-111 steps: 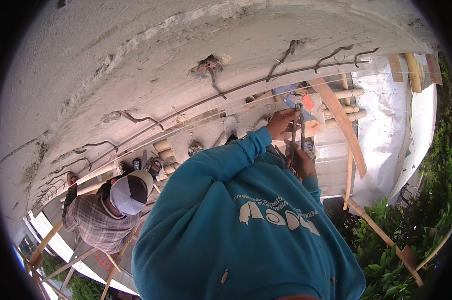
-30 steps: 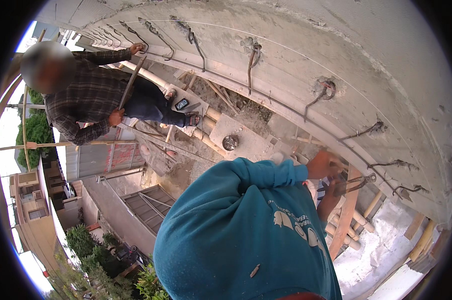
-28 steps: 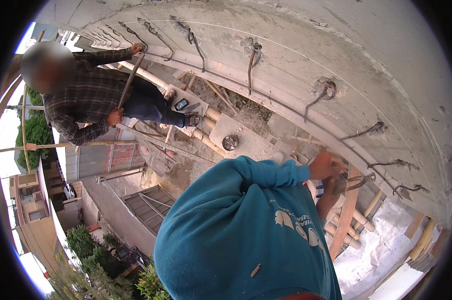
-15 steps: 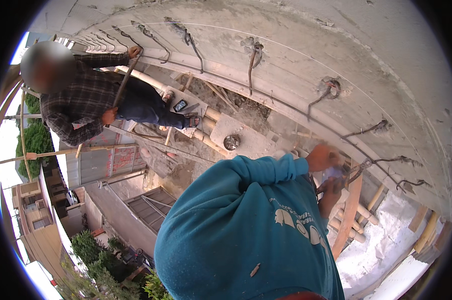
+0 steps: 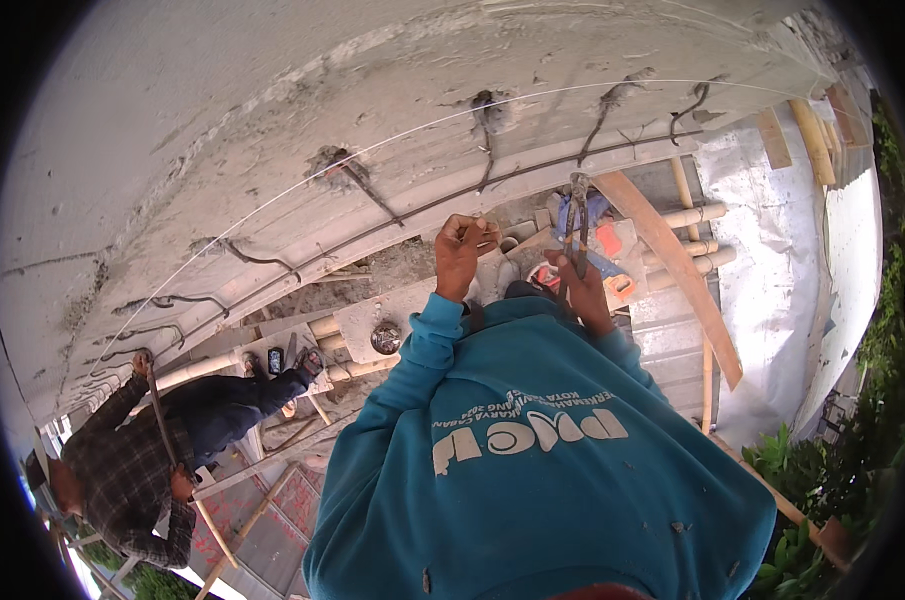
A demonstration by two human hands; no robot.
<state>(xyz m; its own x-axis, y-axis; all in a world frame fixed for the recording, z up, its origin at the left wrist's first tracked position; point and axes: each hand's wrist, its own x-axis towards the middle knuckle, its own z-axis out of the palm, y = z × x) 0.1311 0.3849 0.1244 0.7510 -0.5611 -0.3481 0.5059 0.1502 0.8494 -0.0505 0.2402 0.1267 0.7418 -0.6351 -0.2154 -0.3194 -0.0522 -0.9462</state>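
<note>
Bright daylight, soft shadows; the white tarp (image 5: 772, 250) at right glares. Focus is sharp centrally; fisheye bending and black vignette ring the rim.

Dark metal pincers (image 5: 576, 225) upright, jaws up at rebar (image 5: 532, 172), thin wire (image 5: 484, 232) pinched beside

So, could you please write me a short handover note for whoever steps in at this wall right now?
Left hand: raised, fingers pinched shut just below the long rod; what it pinches is too small to tell.
Right hand: grips pincers, head up at the rod beside a bent bar.
Done: the rod lies across the bent bars sticking out of the concrete wall.
Left: probably the joint at the pincers; ties elsewhere are too small to see, so check them.
A co-worker handles a bar at lower left.
</note>
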